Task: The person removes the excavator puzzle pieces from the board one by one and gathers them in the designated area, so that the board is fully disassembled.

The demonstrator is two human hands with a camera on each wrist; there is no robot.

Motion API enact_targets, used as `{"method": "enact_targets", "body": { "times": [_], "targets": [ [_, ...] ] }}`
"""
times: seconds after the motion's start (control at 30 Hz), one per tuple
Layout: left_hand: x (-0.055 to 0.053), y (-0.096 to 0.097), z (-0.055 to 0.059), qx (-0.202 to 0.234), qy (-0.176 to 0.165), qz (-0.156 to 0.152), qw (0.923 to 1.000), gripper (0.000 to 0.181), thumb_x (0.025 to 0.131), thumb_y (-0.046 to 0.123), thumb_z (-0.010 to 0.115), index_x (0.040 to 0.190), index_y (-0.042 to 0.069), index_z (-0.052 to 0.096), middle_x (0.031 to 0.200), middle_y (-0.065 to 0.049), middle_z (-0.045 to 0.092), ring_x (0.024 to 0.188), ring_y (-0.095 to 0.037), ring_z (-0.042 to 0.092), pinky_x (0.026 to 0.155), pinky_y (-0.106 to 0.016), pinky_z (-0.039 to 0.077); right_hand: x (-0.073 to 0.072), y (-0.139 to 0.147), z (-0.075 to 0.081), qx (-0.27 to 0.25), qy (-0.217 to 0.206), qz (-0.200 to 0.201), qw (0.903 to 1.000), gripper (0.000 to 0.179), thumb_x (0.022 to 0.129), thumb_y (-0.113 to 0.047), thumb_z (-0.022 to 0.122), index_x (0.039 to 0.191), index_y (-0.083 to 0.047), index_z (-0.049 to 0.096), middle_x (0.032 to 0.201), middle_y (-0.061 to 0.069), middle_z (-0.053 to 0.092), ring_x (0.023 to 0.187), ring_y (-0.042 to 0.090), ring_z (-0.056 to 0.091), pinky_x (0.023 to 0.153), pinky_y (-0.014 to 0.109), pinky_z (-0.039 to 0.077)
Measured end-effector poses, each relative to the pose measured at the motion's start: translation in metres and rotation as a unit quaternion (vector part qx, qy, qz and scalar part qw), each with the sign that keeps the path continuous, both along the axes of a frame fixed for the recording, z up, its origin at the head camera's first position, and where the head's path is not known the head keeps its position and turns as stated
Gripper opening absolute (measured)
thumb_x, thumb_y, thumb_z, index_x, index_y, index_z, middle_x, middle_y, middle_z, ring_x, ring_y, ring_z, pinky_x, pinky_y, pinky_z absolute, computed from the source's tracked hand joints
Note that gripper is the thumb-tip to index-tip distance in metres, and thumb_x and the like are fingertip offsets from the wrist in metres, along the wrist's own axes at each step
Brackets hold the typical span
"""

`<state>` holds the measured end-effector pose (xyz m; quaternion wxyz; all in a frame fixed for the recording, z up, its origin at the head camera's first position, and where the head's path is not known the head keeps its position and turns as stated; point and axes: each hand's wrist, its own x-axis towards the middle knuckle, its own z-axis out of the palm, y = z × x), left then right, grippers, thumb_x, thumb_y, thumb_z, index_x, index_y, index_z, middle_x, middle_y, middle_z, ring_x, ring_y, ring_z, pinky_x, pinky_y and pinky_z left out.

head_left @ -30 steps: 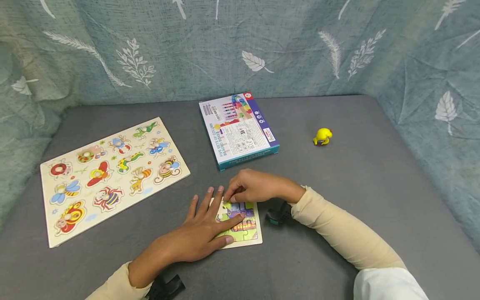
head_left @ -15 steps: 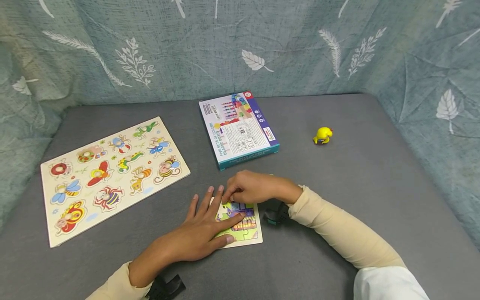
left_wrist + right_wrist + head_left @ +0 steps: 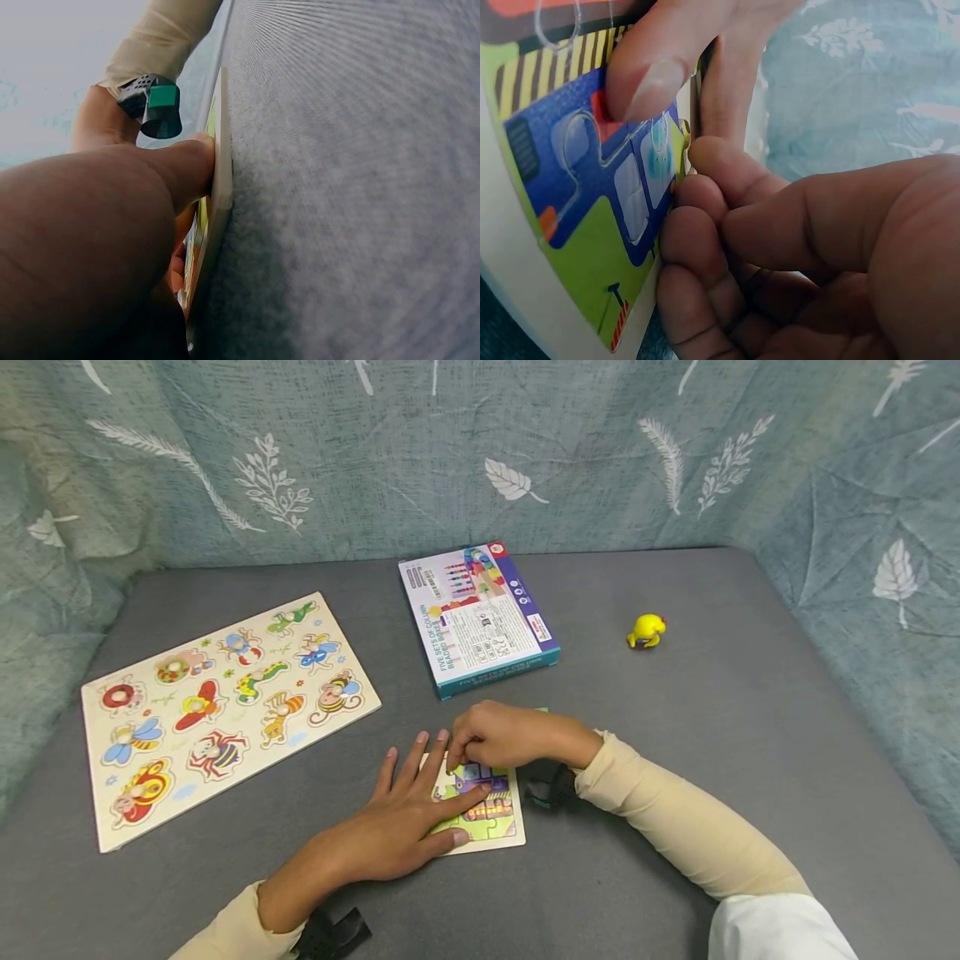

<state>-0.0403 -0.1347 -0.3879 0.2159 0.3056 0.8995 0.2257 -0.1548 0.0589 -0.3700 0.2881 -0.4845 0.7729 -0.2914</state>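
Observation:
A small jigsaw puzzle (image 3: 501, 829) in a pale wooden tray, with a blue-purple vehicle picture on green, lies on the grey table. My left hand (image 3: 390, 831) is spread flat across its left side, with the thumb and index finger on the picture. At the puzzle's far edge, my right hand (image 3: 506, 735) has its fingers curled and its fingertips against a puzzle piece (image 3: 684, 133), which they mostly hide. In the right wrist view, the left index finger (image 3: 649, 82) rests on the blue pieces beside the right fingertips. The left wrist view shows the tray lying flat.
A larger wooden insect peg puzzle (image 3: 225, 718) lies at the left. Beyond the hands is a bead-set box (image 3: 487, 618); a yellow toy chick (image 3: 647, 631) stands right of it. A green sliver (image 3: 542, 710) shows behind the right wrist. A leaf-print curtain (image 3: 420, 468) hangs behind.
My right hand has shifted very slightly at the puzzle's far edge, its fingers curling a little more. The green sliver behind the wrist has come into view. My left hand stays still.

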Motion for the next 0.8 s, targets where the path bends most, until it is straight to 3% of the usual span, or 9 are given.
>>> {"method": "enact_targets", "body": {
  "times": [0.33, 0.8],
  "targets": [
    [0.0006, -0.0009, 0.0, -0.001, 0.001, 0.004, 1.0, 0.051, 0.101, 0.046, 0.047, 0.15, 0.033, 0.039, 0.16, -0.017, -0.012, 0.142, -0.036, -0.022, 0.105, -0.066, -0.011, 0.0046, -0.0031, 0.0016, 0.003, 0.036, -0.004, 0.9994, 0.022, 0.094, 0.003, 0.055, 0.095, -0.003, 0.076, 0.092, 0.001, 0.067, 0.079, 0.008, 0.057, 0.074, 0.021, 0.046],
    [0.0002, -0.0002, 0.0001, 0.001, 0.0, -0.001, 1.0, 0.051, 0.101, 0.045, 0.047, 0.15, 0.035, 0.038, 0.16, -0.016, -0.013, 0.142, -0.036, -0.023, 0.104, -0.067, -0.01, -0.0016, -0.0034, 0.0028, 0.026, -0.03, -0.005, 0.9992, 0.027, 0.095, 0.002, 0.047, 0.097, -0.005, 0.073, 0.092, -0.002, 0.063, 0.074, 0.007, 0.052, 0.067, 0.021, 0.043]
  ]
}}
